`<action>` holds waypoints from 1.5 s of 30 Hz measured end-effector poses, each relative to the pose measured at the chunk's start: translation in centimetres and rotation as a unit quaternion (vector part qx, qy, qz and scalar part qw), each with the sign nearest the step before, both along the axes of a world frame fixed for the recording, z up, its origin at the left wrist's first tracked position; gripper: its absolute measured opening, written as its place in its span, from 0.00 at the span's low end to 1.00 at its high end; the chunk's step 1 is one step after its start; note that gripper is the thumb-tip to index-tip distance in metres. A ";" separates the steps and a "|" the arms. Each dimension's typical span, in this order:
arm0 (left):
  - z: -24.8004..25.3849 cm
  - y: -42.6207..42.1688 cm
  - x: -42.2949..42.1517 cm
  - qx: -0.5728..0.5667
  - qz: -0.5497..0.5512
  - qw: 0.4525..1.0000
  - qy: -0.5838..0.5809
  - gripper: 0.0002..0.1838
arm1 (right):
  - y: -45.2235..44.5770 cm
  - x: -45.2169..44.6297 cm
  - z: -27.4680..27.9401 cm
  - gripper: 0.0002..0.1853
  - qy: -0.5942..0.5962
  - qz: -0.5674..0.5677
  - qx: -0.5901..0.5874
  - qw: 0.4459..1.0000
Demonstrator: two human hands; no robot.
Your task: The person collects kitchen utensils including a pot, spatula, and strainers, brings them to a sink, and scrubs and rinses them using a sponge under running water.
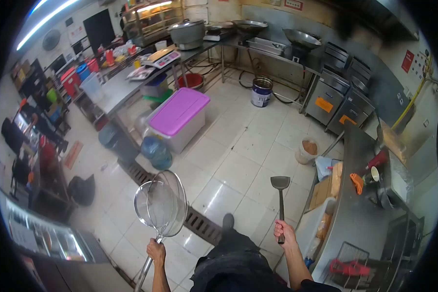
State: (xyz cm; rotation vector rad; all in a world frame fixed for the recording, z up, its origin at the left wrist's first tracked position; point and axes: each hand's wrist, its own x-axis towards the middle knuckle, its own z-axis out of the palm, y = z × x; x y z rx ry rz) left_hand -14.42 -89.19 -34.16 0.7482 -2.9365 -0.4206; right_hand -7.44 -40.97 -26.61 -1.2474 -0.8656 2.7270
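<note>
My left hand (155,252) is wrapped round the long metal handle of a large round wire-mesh strainer (173,204). A second round rim overlaps it; whether this is a separate strainer I cannot tell. In my right hand (285,232) is a dark wok spatula (280,184), gripped by its handle with the flat blade pointing up. Both tools are held up in front of me over the tiled floor, well apart from each other.
A drain grate (204,226) crosses the floor ahead. To the left stand a water jug (156,152) and a purple-lidded bin (181,111). A steel counter (357,214) runs along my right, with a tub of brown powder (306,150) nearby. Fryers (327,95) stand farther back.
</note>
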 end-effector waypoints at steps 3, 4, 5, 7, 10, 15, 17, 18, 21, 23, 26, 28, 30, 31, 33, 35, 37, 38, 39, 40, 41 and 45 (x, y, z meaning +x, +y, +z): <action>1.2 4.4 -10.8 0.010 -0.032 0.999 0.020 0.05 | 3.5 -11.2 1.6 0.06 0.043 0.003 0.014 0.999; 3.0 6.4 -14.0 -0.008 -0.030 1.000 0.005 0.06 | 4.0 -14.6 2.5 0.06 0.056 0.016 0.029 0.998; 4.1 7.4 -17.3 -0.014 -0.034 0.999 0.003 0.06 | 4.5 -18.2 3.5 0.06 0.054 0.012 0.023 0.998; 5.2 10.3 -23.2 -0.015 -0.078 0.997 0.008 0.06 | 6.5 -25.6 6.0 0.06 0.091 0.047 0.053 0.993; 6.9 14.7 -33.8 -0.015 -0.095 0.995 0.009 0.08 | 10.8 -36.1 6.9 0.06 0.140 0.078 0.062 0.985; 7.9 22.5 -53.7 -0.035 -0.177 0.983 0.041 0.10 | 18.7 -50.8 7.7 0.06 0.136 0.085 0.091 0.983; 9.0 26.6 -62.0 -0.030 -0.200 0.978 0.041 0.08 | 22.1 -55.0 7.3 0.06 0.135 0.081 0.099 0.983; 9.7 28.7 -66.7 -0.027 -0.205 0.977 0.048 0.08 | 23.9 -56.4 6.8 0.06 0.107 0.072 0.118 0.985; 11.5 37.6 -79.7 -0.012 -0.271 0.962 0.035 0.09 | 29.0 -59.9 6.8 0.07 0.025 0.052 0.183 0.981; 13.4 43.7 -88.2 -0.010 -0.305 0.952 0.028 0.10 | 31.4 -61.5 7.3 0.07 0.012 0.018 0.195 0.981; 16.3 54.0 -100.3 0.006 -0.369 0.926 0.074 0.10 | 35.3 -65.1 7.0 0.07 -0.023 -0.031 0.212 0.977; 15.9 61.0 -109.3 -0.012 -0.395 0.914 0.089 0.09 | 38.4 -68.6 6.4 0.08 -0.053 -0.049 0.223 0.972; 17.5 68.0 -116.1 -0.025 -0.416 0.905 0.089 0.09 | 41.6 -72.4 5.7 0.09 -0.024 -0.061 0.228 0.971; 17.9 71.2 -119.3 -0.025 -0.424 0.901 0.085 0.08 | 43.4 -74.7 5.9 0.09 -0.027 -0.062 0.229 0.971; 18.2 77.1 -125.2 -0.025 -0.432 0.898 0.086 0.08 | 47.5 -80.8 6.5 0.10 0.012 -0.047 0.216 0.975; 18.8 82.4 -130.7 -0.023 -0.402 0.913 0.059 0.08 | 51.4 -87.8 6.6 0.11 0.033 -0.040 0.209 0.976; 19.6 86.6 -134.4 -0.029 -0.408 0.911 0.053 0.09 | 54.7 -94.9 7.7 0.11 0.062 -0.009 0.240 0.969; 20.0 88.6 -136.3 -0.027 -0.405 0.913 0.047 0.09 | 55.8 -98.3 8.9 0.11 0.078 -0.006 0.218 0.973; 20.3 90.5 -138.4 -0.022 -0.401 0.915 0.046 0.10 | 57.1 -102.0 10.1 0.11 0.096 -0.002 0.201 0.975; 20.6 92.4 -140.5 -0.031 -0.403 0.914 0.047 0.10 | 58.4 -105.2 11.1 0.11 0.097 -0.001 0.206 0.974; 20.7 94.3 -142.8 -0.028 -0.401 0.914 0.050 0.10 | 59.5 -108.2 11.9 0.11 0.114 0.001 0.211 0.971; 19.5 102.1 -152.5 -0.071 -0.431 0.899 0.042 0.11 | 63.8 -118.1 13.5 0.11 0.123 -0.009 0.323 0.938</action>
